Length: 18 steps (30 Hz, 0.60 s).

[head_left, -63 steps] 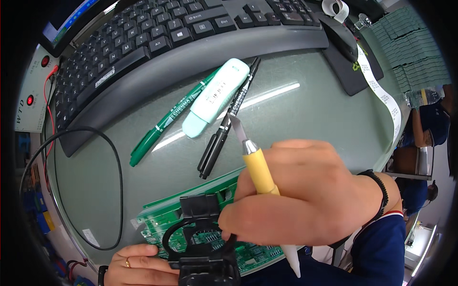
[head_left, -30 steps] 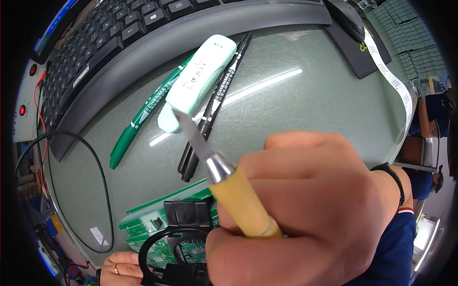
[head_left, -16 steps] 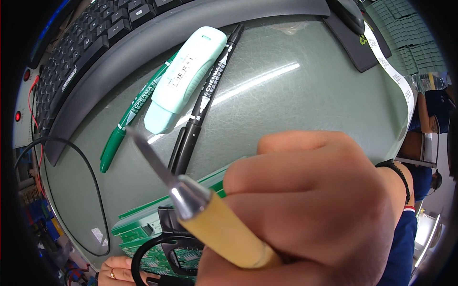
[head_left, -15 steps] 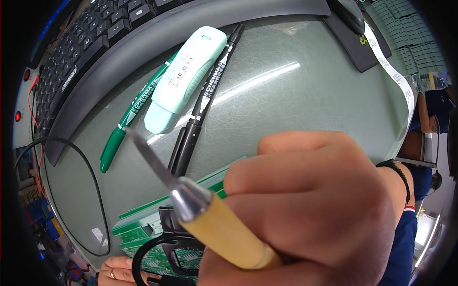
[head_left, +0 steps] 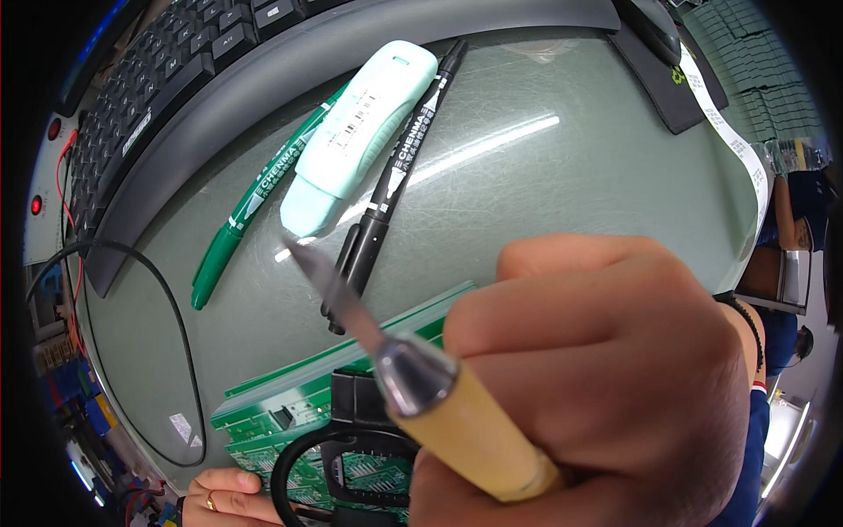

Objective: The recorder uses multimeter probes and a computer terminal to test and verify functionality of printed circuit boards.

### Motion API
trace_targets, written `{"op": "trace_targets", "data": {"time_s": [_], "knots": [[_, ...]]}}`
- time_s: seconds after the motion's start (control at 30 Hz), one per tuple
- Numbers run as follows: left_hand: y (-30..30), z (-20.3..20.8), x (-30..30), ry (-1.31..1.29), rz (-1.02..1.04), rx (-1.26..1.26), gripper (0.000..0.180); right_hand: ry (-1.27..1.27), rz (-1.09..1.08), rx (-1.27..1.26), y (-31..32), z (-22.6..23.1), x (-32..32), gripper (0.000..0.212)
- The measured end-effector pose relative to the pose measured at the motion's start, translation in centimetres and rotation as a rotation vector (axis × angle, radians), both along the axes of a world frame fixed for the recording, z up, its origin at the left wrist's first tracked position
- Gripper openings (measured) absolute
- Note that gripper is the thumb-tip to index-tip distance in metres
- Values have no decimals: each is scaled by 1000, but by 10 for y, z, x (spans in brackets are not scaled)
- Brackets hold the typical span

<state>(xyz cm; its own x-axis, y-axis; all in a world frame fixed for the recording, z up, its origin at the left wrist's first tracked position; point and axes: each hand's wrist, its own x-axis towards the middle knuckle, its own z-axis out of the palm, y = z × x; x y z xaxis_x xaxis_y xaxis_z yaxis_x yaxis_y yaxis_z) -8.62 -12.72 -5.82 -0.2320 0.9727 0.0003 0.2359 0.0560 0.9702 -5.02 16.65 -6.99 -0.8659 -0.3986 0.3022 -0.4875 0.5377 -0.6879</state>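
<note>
My right hand (head_left: 606,378) is closed round the wooden handle of a small knife (head_left: 470,430). The knife's thin metal blade points up and left, blurred, above the table. Below it lies a panel of green circuit boards (head_left: 268,413) with pale edge strips. On the boards stands a black folding magnifier (head_left: 285,461) with a round rim and a square, scaled window, partly hidden by the knife and right hand. At the lower left, my left hand (head_left: 228,502), wearing a ring, has its fingers closed at the boards' near-left edge; part of it is out of view.
Beyond the boards lie a green marker (head_left: 255,198), a pale mint correction tape (head_left: 360,127) and a black marker (head_left: 395,176). A black keyboard (head_left: 167,97) curves along the upper left. A mouse (head_left: 648,31), paper strip (head_left: 724,132) and black cable (head_left: 167,307) border the table.
The view has shifted slightly, moving the markers and boards rightward in the picture. My right hand and the knife also appear farther right. Both hands keep their grips.
</note>
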Motion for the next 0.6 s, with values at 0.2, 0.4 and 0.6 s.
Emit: {"op": "trace_targets", "data": {"time_s": [0.2,0.4,0.6], "knots": [[0,-2,-5,-15,-80,-64,53,-10,-11,1,14,-3,2,12],[-2,-6,-9,15,-127,-30,52,-13,-19,13,14,-2,7,12],[-2,-3,-5,-2,-83,-39,52,-8,-23,27,15,1,11,12]]}}
